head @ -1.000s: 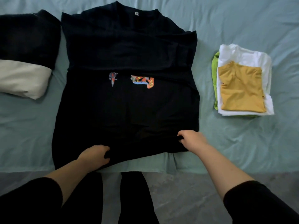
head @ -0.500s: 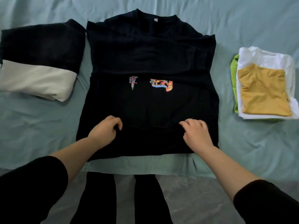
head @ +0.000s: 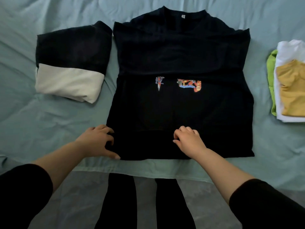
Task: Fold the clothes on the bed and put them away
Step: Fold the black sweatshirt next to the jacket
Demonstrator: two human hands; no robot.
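A black T-shirt [head: 179,113] with small coloured prints lies flat on the bed, collar away from me, sleeves folded in. My left hand [head: 97,142] is at its lower left corner, fingers and thumb closed around the side edge. My right hand [head: 188,139] rests on the lower middle of the shirt, fingers curled and pinching the fabric. A folded black and white garment [head: 71,63] lies to the left. At the right edge sits a folded stack [head: 290,90] with a yellow piece on white and green ones.
The bed is covered with a pale teal sheet [head: 41,123], and its front edge runs just below the shirt's hem. My black-clad legs [head: 120,202] stand on the grey floor [head: 79,195] against that edge.
My left hand has slid from the shirt's lower middle out to its left edge and closed on it. My right hand stays near the lower middle. The view has shifted left.
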